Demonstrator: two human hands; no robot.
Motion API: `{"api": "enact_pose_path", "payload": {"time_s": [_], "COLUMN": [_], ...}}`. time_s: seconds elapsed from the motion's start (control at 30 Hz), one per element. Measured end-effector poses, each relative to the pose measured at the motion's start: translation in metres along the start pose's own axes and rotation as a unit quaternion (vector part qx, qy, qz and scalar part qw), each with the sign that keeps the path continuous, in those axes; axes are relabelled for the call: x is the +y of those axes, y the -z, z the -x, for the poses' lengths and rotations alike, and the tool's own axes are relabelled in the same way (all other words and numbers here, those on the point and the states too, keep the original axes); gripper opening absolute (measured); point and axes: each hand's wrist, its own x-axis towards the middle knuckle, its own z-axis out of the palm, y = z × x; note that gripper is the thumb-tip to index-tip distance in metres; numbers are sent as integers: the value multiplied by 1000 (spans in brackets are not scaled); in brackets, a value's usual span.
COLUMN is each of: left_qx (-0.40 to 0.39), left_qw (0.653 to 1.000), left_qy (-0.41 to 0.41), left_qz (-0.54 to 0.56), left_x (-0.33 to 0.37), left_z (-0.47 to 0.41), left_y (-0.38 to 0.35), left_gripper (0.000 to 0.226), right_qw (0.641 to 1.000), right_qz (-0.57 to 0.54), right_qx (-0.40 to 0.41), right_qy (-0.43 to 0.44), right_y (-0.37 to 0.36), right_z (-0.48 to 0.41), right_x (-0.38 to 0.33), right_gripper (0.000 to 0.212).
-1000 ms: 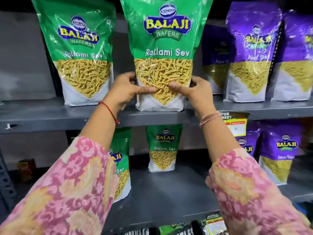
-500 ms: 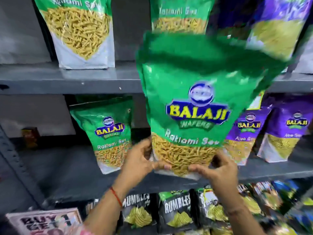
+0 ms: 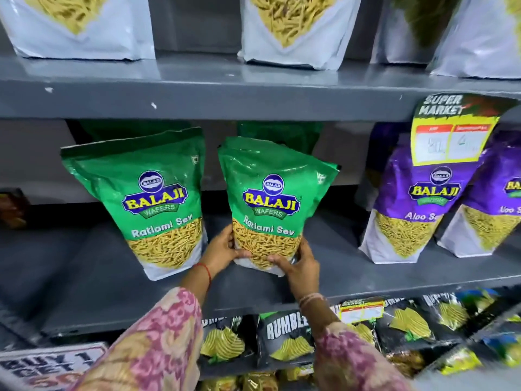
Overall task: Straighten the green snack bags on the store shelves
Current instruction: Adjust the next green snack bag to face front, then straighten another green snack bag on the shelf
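Observation:
A green Balaji Ratlami Sev bag [image 3: 270, 198] stands near upright on the middle grey shelf [image 3: 366, 275]. My left hand [image 3: 222, 251] holds its lower left corner and my right hand [image 3: 296, 266] cups its lower right corner. A second green bag [image 3: 152, 198] leans slightly left beside it, untouched. Another green bag [image 3: 282, 134] shows behind the held one, mostly hidden. On the upper shelf, only the white bottoms of two more bags [image 3: 76, 26] [image 3: 293, 29] are in view.
Purple Aloo Sev bags [image 3: 417, 198] stand to the right on the middle shelf, under a hanging price tag [image 3: 451, 128]. Black Rumbles chip bags [image 3: 287, 337] fill the shelf below. A "Buy 1" sign [image 3: 48, 365] sits at lower left.
Both hands have carried the green bag down from the upper shelf to the middle shelf, where it now stands beside the other green bag. The view has dropped lower.

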Motion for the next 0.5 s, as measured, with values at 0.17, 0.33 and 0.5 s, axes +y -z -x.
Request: {"api": "enact_pose_path", "payload": {"time_s": [0.17,0.33,0.5], "left_qx": [1,8,317], "left_qw": [1000,999,935], "left_qy": [10,-4,-146], "left_qz": [-3,38,-69], "left_x": [-9,-6,5], "left_z": [-2,14,90], "left_y": [0,0,-2], "left_gripper": [77,87,41], "right_qw": [1000,1000,983], "right_qz": [20,5,34], "right_qx": [-6,26,121], "right_qy": [2,-9,135], "right_y": [0,0,-23], "right_z": [-1,17,79], "right_x": [2,-10,-65], "right_gripper": [67,100,72]}}
